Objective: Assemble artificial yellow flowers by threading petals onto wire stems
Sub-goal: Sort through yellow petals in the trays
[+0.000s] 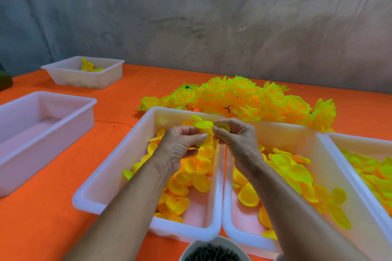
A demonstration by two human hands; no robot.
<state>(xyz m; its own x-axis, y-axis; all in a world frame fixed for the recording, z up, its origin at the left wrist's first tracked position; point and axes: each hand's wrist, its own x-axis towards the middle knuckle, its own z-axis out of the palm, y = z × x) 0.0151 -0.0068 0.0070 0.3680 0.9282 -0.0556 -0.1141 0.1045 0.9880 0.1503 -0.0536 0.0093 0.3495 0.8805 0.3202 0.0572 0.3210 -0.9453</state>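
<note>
My left hand [182, 142] hovers over the middle white tray [110, 167] and pinches a yellow petal piece [203, 125] between thumb and fingers. Close beside it, my right hand [235, 135] pinches a small yellow petal [223, 126] at its fingertips. Both hands meet above the divide between two trays. Loose yellow petals [191, 176] fill the middle tray, and larger petals [292, 171] lie in the tray to its right [318, 146]. Any wire stem in the hands is hidden.
A heap of finished yellow flowers [244, 97] lies behind the trays on the orange table [42, 229]. A third petal tray [360, 140] sits far right. A bare white tray [42, 112] stands left, a smaller one [84, 74] back left. A bowl of dark pins [212, 252] sits front centre.
</note>
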